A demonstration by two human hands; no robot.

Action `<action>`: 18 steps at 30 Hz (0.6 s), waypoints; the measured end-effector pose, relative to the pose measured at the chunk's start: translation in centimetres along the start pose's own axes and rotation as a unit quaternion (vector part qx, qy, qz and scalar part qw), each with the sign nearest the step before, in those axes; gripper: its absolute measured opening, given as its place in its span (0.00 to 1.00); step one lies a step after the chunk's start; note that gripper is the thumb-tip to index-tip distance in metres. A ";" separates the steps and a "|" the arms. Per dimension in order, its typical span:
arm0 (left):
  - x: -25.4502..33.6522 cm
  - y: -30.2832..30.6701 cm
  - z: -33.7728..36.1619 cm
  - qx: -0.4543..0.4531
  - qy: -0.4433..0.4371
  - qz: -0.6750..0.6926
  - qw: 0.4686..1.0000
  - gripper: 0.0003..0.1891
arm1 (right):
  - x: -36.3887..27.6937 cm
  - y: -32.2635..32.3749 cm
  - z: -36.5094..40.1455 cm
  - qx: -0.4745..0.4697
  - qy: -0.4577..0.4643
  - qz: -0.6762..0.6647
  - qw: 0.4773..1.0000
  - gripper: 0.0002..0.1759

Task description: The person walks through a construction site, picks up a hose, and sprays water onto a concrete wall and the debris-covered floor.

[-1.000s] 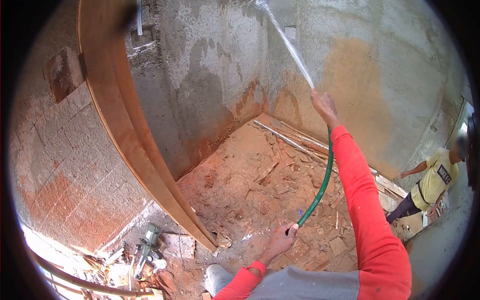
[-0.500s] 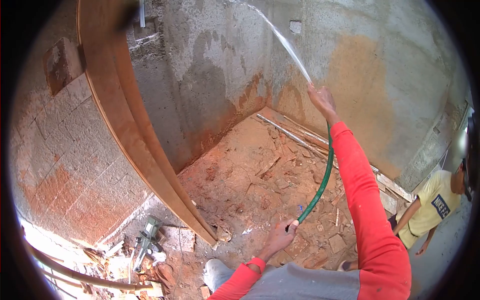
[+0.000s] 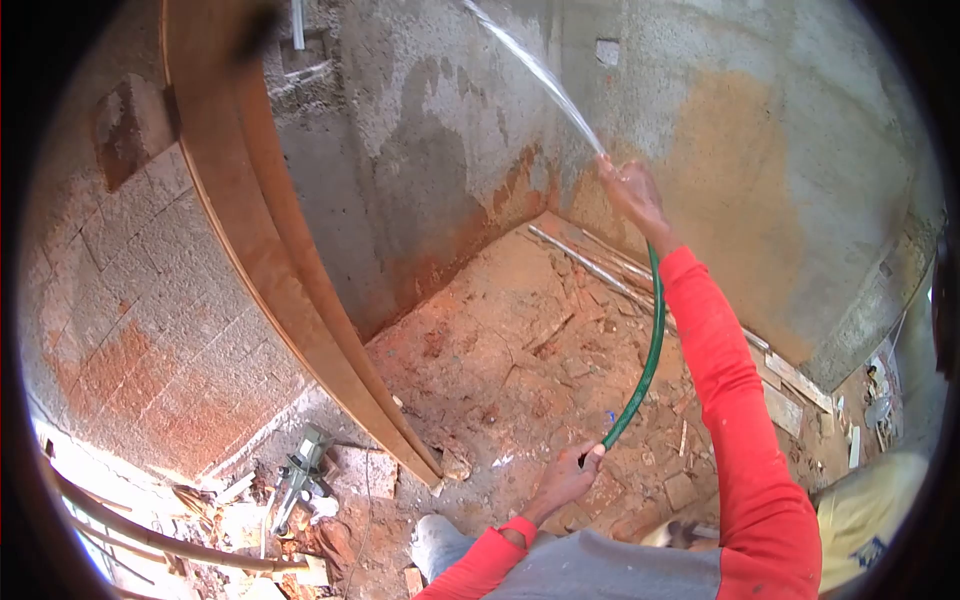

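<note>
the right hand (image 3: 628, 195) is up at about 2 o'clock from the middle of the view, arm stretched out in a red sleeve (image 3: 730, 400), fingers clenched round the end of the hose (image 3: 648, 360). a jet (image 3: 535, 70) of water leaves that hand and runs up toward 11 o'clock, across the corner of the wall (image 3: 440, 150), whose grey plaster shows dark wet patches and orange stains low down. the green hose drops from the right hand along the sleeve's inner side and curves down toward 6 o'clock to the left hand (image 3: 565, 480), which sits at 5 o'clock, low in the view. its fingers are closed on the hose too, thumb side up, and the hose cannot be followed past them. the floor (image 3: 480, 330) under both hands is red dirt strewn with broken brick and wood scraps. thin pipes (image 3: 590, 270) lie along the foot of the wall, just at 7 o'clock of the right hand. a long board (image 3: 270, 260) leans from 11 o'clock down to the floor near 6 o'clock, with a brick wall (image 3: 130, 330) behind it at 9 o'clock. a grey tool (image 3: 300, 478) lies among rubble at 7 o'clock. a shoe (image 3: 435, 545) shows at 6 o'clock, just at 8 o'clock of the left hand. at 4 o'clock, at the edge, another person's yellow shirt (image 3: 870, 520) is partly in view.
</note>
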State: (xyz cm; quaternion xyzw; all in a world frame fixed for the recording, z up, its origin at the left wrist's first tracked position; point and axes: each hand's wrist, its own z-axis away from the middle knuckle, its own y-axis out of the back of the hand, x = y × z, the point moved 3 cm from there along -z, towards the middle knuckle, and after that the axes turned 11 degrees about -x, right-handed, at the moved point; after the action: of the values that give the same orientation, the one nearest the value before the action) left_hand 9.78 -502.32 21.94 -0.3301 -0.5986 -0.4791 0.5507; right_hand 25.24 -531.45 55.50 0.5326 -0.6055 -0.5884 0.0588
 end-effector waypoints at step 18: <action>2.6 3.2 1.6 0.112 -0.004 0.012 0.994 0.22 | -7.1 5.0 -1.0 0.115 0.045 -0.148 0.981 0.42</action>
State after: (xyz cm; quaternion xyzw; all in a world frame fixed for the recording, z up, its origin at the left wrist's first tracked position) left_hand 11.73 -500.08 25.22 -0.2760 -0.6467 -0.4012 0.5871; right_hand 26.08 -528.35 63.66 0.6454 -0.5806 -0.4924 -0.0631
